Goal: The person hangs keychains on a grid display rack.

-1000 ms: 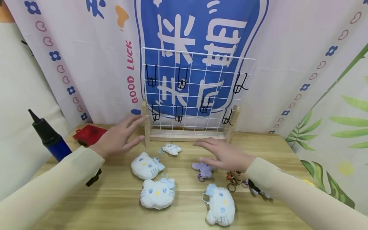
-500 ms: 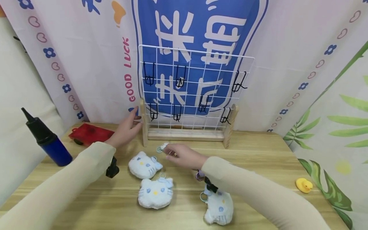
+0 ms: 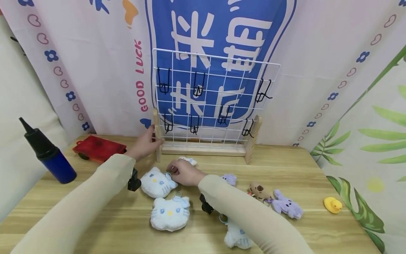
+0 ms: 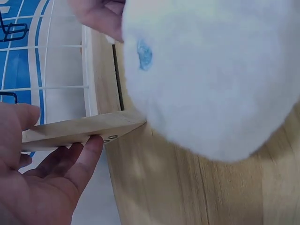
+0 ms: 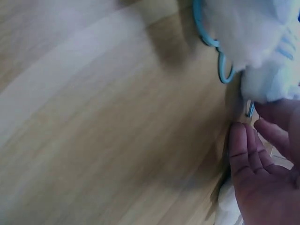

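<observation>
My left hand (image 3: 143, 145) grips the left wooden post (image 4: 70, 130) of the white wire grid rack (image 3: 203, 149), thumb on one side and fingers on the other. My right hand (image 3: 186, 173) is at the bow and light-blue ring (image 5: 250, 108) of a white plush cat-head keychain (image 3: 155, 183). The ring shows between thumb and fingers; I cannot tell whether they pinch it. A second cat-head keychain (image 3: 170, 215) lies just in front. A third (image 3: 236, 236) is partly covered by my right forearm. Behind my right hand sits a small white plush (image 3: 190, 161).
Several black hooks (image 3: 198, 88) hang on the grid. Purple plushes (image 3: 287, 206) and a brown plush (image 3: 260, 190) lie at the right, with a yellow duck (image 3: 332, 205) beyond. A red toy cart (image 3: 99, 148) and a blue-black pump (image 3: 50, 158) stand left.
My left hand has moved right onto the rack's post. My right hand has swept left, past the small white plush, to the cat-head keychain's ring, uncovering the purple and brown plushes.
</observation>
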